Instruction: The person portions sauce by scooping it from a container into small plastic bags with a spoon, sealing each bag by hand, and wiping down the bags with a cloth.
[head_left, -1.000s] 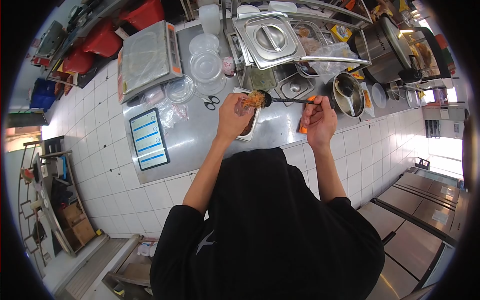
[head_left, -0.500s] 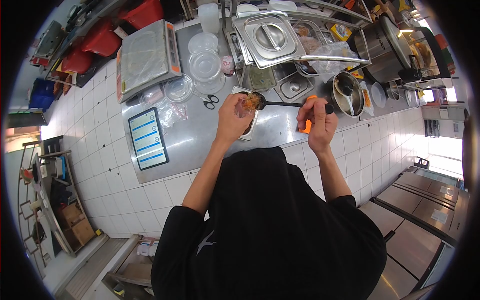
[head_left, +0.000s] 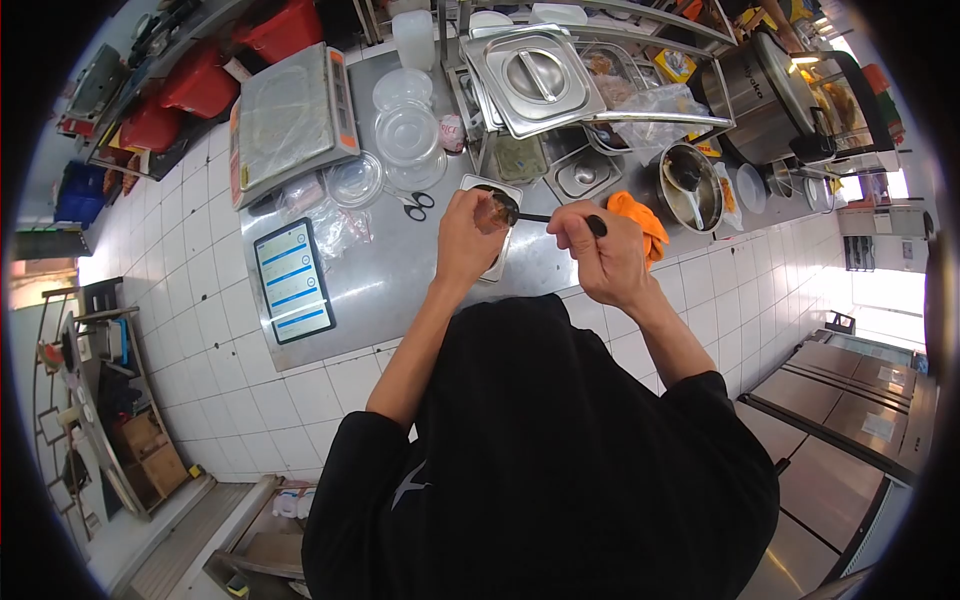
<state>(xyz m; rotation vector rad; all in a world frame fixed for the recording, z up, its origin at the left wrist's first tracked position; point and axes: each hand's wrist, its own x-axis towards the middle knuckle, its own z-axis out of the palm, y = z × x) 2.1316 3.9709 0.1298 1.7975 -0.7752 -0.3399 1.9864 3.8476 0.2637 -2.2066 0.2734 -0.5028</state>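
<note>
My left hand [head_left: 465, 240] is wrapped round a small clear cup [head_left: 487, 216] over a steel tray [head_left: 495, 268]. Orange-brown food shows inside the cup. My right hand [head_left: 603, 253] grips the handle of a black spoon [head_left: 535, 217], whose bowl is at the cup's mouth. Part of the tray is hidden behind my left hand. An orange cloth [head_left: 640, 225] lies on the counter just beyond my right hand.
A tablet [head_left: 295, 280], scissors [head_left: 415, 206] and clear lids [head_left: 408, 133] are left of my hands, with a scale [head_left: 290, 120] behind. Lidded steel pans [head_left: 533, 78] stand ahead. A pot [head_left: 691, 188] with utensils and a large cooker [head_left: 765, 95] are at the right.
My right hand has moved left toward my left hand, bringing the spoon's bowl down against the cup. More of the orange cloth shows. My left hand has stayed nearly in place.
</note>
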